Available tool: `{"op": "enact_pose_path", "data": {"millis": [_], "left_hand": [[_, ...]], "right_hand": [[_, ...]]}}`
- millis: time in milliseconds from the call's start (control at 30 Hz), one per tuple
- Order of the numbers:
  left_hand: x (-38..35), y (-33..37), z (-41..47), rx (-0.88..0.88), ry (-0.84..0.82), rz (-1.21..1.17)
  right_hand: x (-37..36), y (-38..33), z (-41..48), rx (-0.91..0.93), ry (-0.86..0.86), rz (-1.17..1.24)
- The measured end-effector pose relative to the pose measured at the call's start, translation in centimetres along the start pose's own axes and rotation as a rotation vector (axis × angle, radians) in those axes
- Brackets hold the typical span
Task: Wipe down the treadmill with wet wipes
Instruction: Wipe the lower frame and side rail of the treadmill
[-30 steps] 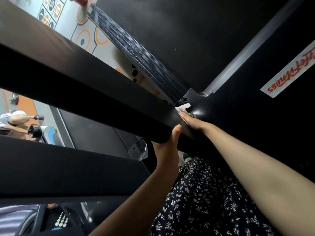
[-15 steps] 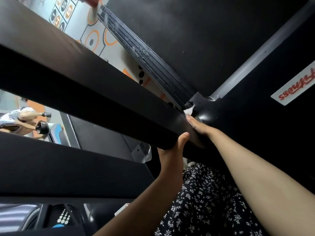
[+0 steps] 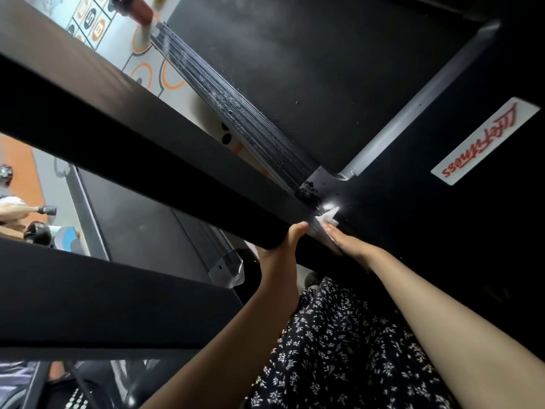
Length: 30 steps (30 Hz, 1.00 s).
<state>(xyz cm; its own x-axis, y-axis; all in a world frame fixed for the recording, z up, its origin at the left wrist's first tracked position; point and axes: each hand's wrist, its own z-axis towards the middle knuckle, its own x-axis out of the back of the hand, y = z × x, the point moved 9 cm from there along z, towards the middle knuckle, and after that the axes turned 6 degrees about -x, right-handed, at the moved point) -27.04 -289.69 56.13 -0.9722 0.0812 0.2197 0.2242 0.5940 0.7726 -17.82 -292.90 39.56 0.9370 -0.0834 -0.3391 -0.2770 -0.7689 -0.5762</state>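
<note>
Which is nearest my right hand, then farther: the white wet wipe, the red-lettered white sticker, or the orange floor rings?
1. White wet wipe, under the fingertips of the right hand, by the black handrail.
2. Red-lettered white sticker, upper right.
3. Orange floor rings, far upper left.

1. Gym, commercial sort.
2. Treadmill below the camera: wide black belt, ribbed side rail, broad black handrail crossing the view.
3. White label on its front cover, red script reading "Life Fitness".
4. Second treadmill just beside it on the left, lying parallel, with the same kind of black belt.
5. Pale grey floor printed with orange-and-black rings and a grid of numbered squares.
6. Far left edge: another person's arm with a black-tipped piece of equipment; kind cannot be told.
</note>
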Motion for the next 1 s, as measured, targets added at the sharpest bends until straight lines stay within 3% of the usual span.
{"op": "enact_pose_path", "data": {"millis": [467,567,767,1000], "left_hand": [[-0.2,0.4,0.1,-0.046,-0.027,0.088],[-0.3,0.3,0.1,-0.019,-0.048,0.089],[-0.5,0.4,-0.1,-0.003,-0.103,0.065],[1.0,1.2,-0.5,-0.112,-0.368,0.143]], "right_hand": [[0.1,3.9,-4.8,0.143,0.156,0.168],[0.5,4.9,-5.0,0.145,0.268,0.211],[0.8,7.0,-6.6,0.170,0.704,0.375],[0.5,8.3,-7.8,0.078,0.941,0.275]]}}
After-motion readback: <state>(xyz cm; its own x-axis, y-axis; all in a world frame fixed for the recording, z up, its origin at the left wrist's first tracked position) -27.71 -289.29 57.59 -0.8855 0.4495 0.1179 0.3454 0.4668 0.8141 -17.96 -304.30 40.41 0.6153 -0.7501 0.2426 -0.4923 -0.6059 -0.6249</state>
